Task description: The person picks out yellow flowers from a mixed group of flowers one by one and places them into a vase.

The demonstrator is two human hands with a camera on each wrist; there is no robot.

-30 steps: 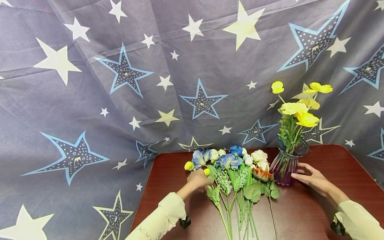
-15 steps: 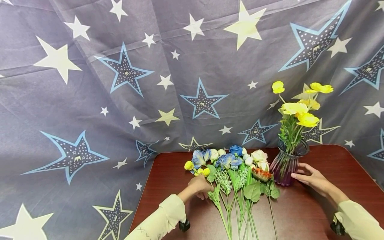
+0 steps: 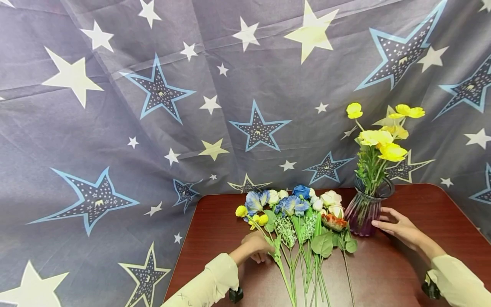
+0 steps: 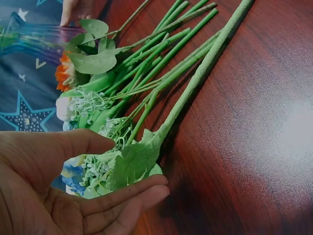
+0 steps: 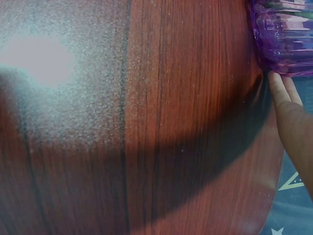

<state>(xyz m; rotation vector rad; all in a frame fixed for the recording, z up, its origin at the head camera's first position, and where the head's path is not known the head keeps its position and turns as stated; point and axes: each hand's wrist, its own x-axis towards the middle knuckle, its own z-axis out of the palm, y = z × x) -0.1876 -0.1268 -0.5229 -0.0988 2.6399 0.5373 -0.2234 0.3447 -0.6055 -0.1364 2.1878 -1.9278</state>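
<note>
My left hand (image 3: 258, 246) is at the left side of the row of loose flowers. In the left wrist view its thumb and nearly straight fingers (image 4: 124, 200) stand apart on either side of a leafy green stem (image 4: 193, 81), close to the leaf (image 4: 134, 164). Yellow blooms (image 3: 258, 220) lie just beyond this hand. At the right, a ribbed glass vase (image 3: 362, 215), purple toward its base, stands upright holding yellow flowers (image 3: 392, 152). My right hand (image 3: 399, 230) touches the vase's lower right side with extended fingers (image 5: 279, 90).
Blue flowers (image 3: 293, 207), white roses (image 3: 331, 198) and an orange flower (image 3: 334, 222) lie side by side, stems pointing toward me. They rest on a reddish-brown wooden table (image 3: 418, 209). A grey star-patterned cloth (image 3: 276, 76) hangs behind it.
My left hand has moved down toward me, away from the yellow blooms at the left, which now show more fully. The right hand and the vase have stayed in place.
</note>
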